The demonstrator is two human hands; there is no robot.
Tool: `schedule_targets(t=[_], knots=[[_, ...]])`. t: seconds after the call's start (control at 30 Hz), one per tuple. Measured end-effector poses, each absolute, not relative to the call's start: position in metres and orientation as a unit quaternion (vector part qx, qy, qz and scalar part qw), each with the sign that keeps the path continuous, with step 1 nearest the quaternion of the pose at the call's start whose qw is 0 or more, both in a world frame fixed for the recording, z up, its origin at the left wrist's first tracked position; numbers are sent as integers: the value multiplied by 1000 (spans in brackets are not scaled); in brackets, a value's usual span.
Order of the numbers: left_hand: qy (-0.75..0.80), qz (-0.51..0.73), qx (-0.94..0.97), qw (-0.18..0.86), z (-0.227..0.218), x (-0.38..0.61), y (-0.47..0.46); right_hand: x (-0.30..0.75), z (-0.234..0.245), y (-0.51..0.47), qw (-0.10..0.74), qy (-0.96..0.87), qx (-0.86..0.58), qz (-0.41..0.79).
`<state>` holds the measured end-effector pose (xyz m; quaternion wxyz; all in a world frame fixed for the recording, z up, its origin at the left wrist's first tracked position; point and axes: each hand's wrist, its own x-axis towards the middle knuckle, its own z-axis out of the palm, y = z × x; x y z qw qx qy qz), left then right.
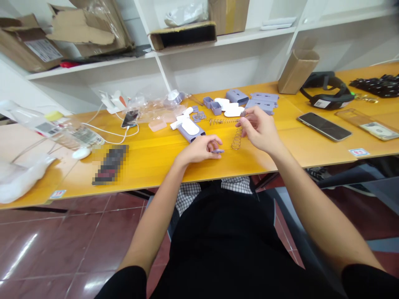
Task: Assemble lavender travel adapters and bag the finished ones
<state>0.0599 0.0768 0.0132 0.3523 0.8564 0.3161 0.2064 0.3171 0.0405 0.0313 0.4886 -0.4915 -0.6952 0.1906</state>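
My left hand (204, 148) is closed on a small flat purple plastic piece (218, 151) just above the table. In my right hand (254, 124) the fingers pinch the upper end of a metal coil spring (237, 139), which hangs down toward the tabletop. Behind it lies another long spring (222, 121) on its side. Next to my left hand is a purple box-shaped housing (193, 135) with a white oval piece (190, 127) on top. Small purple flat parts (198, 116) lie beyond, near two small purple cups (215, 108) and several white caps (232, 110).
A larger purple housing (237, 96) and flat purple panels (262, 103) lie farther back. On the right are a phone (324, 126), a black headset (326, 93) and a cardboard holder (297, 72). A charging phone (129, 118), clear plastic bottles (34, 120) and plastic wrapping (146, 109) occupy the left.
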Motion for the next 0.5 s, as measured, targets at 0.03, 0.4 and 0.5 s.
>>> schedule_targets(t=[0.03,0.4,0.5], knots=[[316,205,843,384,15,57,76,317,29,42,485,-697,-492,192],[431,217,866,135,19,66,50,306,21,39,463,-731,-484,129],[449,171,872,92,22,69,34,306,22,39,456,-739,-481,121]])
